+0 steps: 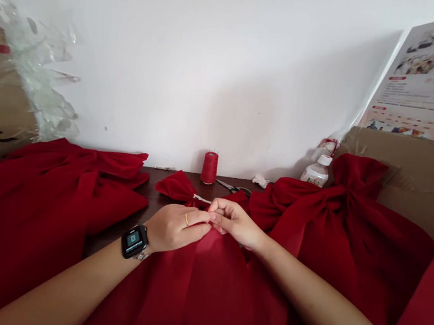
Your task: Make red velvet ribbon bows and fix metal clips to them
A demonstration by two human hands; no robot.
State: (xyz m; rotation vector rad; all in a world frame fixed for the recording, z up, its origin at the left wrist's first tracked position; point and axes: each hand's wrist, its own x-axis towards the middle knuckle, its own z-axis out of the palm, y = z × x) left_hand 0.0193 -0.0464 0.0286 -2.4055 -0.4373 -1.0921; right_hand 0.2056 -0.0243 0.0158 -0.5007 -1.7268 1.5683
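Left hand [178, 228] and right hand [237, 225] are pinching narrow, fingertips meeting over the middle bow [178, 186] on the table [152, 194]; cannot tell what sits between them. Two more red bows are flanking it, one left [48, 189], one right [357, 226]. Behind, one capped bottle [316, 173], contents unclear, one spool [209, 170] and one scissors [233, 189] are resting.

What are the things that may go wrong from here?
The scissors lie just beyond the right hand, which might brush them. Needle-like pins standing on the red thread cone could prick someone. The bracelet beside the smartwatch may snag the red fabric.
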